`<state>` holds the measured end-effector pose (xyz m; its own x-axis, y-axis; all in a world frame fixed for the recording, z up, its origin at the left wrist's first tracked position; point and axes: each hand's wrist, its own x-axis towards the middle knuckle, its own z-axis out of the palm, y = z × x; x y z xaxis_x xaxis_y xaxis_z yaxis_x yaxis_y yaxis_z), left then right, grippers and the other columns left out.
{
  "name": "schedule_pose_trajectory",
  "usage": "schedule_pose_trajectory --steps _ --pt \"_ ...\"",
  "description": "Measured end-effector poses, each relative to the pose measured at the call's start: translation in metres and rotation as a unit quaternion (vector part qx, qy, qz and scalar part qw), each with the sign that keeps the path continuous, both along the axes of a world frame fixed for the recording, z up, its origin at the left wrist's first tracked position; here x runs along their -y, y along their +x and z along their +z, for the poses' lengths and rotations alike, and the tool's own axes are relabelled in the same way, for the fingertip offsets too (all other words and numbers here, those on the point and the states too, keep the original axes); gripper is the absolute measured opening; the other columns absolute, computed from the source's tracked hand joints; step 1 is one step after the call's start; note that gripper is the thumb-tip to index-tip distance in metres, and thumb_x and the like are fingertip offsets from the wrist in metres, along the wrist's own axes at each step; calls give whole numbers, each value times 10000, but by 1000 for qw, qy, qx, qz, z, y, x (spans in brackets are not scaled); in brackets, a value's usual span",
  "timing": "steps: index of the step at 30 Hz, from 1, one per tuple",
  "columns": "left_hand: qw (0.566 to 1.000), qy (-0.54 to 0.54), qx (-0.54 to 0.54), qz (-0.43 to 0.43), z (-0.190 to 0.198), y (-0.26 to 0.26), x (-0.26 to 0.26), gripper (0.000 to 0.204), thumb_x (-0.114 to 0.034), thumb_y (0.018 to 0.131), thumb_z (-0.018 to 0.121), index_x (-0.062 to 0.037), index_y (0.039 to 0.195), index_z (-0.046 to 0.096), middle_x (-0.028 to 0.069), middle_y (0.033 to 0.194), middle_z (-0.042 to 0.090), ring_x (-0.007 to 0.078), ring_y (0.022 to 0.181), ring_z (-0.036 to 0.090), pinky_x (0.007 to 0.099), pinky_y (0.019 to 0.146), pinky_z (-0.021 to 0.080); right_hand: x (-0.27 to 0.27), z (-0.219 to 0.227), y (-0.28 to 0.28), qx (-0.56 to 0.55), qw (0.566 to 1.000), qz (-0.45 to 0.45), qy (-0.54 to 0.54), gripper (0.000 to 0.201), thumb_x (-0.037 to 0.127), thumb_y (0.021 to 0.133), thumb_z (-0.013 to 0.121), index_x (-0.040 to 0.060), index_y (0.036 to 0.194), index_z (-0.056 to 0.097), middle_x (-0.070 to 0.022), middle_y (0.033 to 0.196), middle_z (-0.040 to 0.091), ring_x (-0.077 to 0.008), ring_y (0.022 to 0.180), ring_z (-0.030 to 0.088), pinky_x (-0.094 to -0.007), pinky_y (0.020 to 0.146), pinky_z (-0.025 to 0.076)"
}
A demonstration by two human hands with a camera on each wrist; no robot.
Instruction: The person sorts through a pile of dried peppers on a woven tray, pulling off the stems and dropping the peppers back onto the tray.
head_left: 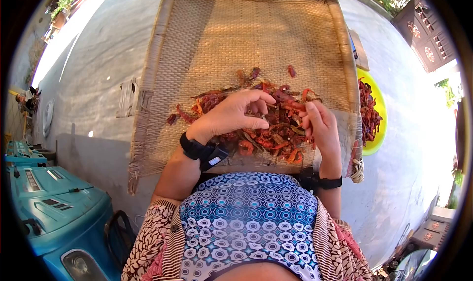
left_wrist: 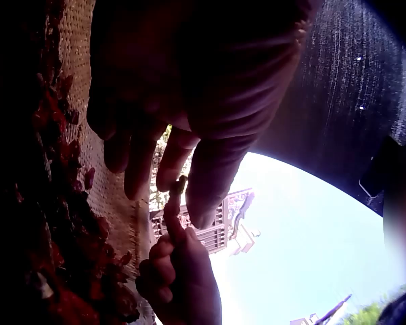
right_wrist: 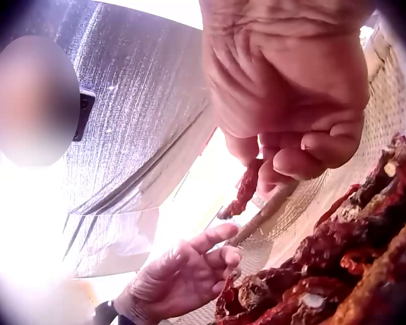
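My right hand pinches a dried red chili pepper between thumb and fingers, its free end pointing toward the left hand. The left hand hovers over the heap with its thumb apart from loosely bent fingers. In the left wrist view, the chili's tip overlaps the gap between that thumb and the fingers, which hold nothing. Beneath both hands lies a heap of dried chilies, dark red to orange, wrinkled and curled. They are spread on a large woven tray with a raised rim.
A yellow-green basin holding more dried chilies stands on the floor beyond the tray's right rim. One loose chili lies farther up the weave. At the lower left stands a teal vehicle. Grey concrete floor surrounds the tray.
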<state>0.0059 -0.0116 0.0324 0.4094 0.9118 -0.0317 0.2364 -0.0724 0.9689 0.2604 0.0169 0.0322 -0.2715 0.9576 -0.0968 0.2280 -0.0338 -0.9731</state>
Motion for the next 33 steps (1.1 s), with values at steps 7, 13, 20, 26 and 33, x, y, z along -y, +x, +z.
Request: schedule_pose_trajectory --steps 7,13,20,26,33 --pt "977 121 -167 -63 -11 9 1 409 -226 799 775 -82 1162 651 30 957 631 206 966 541 341 814 460 -30 -17 58 -270 940 -211 -9 396 408 1025 469 46 952 613 -4 673 532 -94 527 460 -224 496 362" --pt "974 59 -202 -86 -14 12 2 294 -217 817 750 -61 1047 655 39 858 623 223 902 531 345 797 459 -20 -18 48 -287 953 -90 -33 330 351 1021 498 56 1119 610 -6 829 608 -113 629 523 -250 574 415" --pt "989 11 -145 -37 -8 7 2 208 -178 869 681 -27 1005 638 66 826 643 162 768 600 306 709 493 -4 -17 15 237 956 -59 161 193 236 875 700 115 1020 659 -39 855 631 -187 756 615 -333 681 472" --pt "996 1 -78 29 -14 5 1 197 -183 923 624 -9 1017 616 40 837 637 114 764 590 281 706 490 3 -11 13 356 918 16 176 201 270 861 688 131 1005 670 -59 899 631 -266 829 629 -385 718 472" --pt "999 2 -27 20 -15 4 0 184 -187 936 622 -27 1026 601 8 856 618 84 792 567 258 718 473 5 -13 4 284 946 26 153 185 225 864 689 112 1008 672 -67 861 644 -246 765 622 -367 672 475"
